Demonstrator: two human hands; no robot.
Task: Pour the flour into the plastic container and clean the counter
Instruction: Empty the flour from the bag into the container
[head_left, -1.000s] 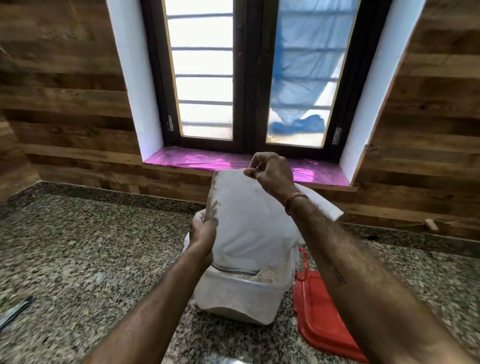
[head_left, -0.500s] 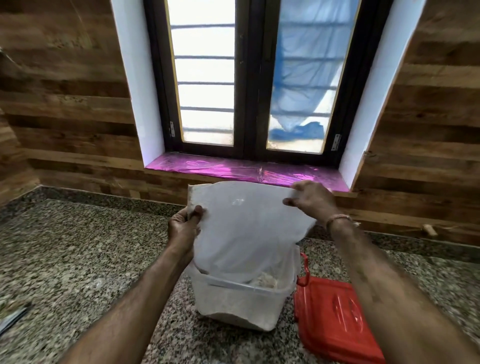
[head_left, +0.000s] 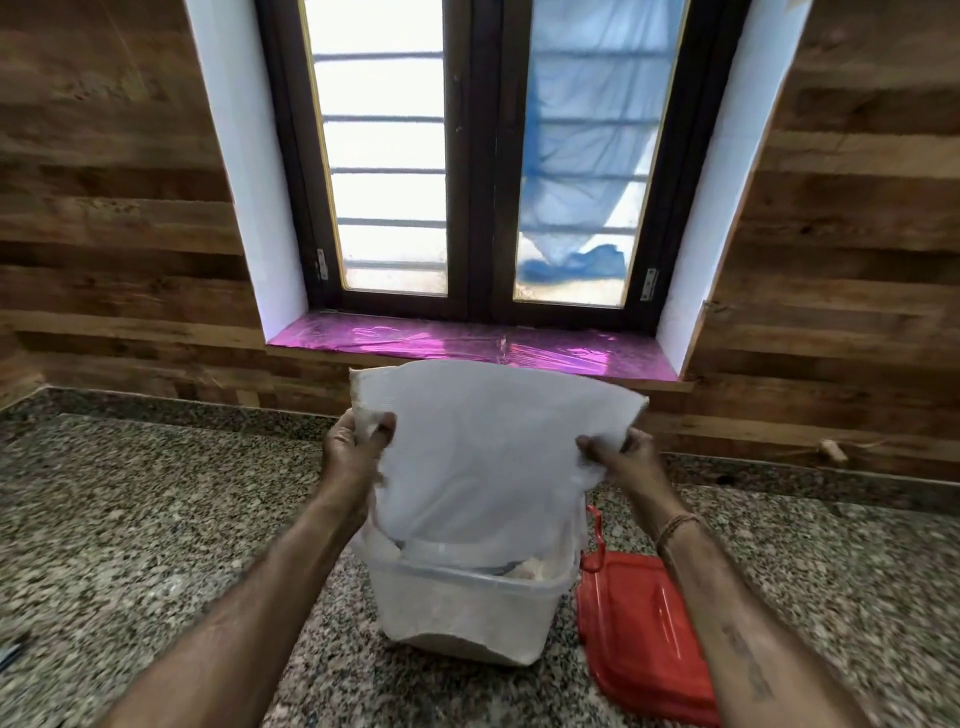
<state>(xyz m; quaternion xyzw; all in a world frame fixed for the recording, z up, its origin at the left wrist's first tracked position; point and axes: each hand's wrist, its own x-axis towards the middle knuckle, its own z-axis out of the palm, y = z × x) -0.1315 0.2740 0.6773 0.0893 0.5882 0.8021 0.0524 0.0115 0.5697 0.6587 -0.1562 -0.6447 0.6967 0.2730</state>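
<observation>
The white flour bag (head_left: 483, 457) hangs with its lower end inside the clear plastic container (head_left: 467, 608), its sides pinched by the left hand (head_left: 353, 452) and right hand (head_left: 618, 462), on a speckled granite counter (head_left: 156, 519) beside a red lid (head_left: 639, 623), below a pink-lined windowsill (head_left: 467, 343).

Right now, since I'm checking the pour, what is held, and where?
The white bag: left hand pinches its left edge, right hand its right edge.
</observation>
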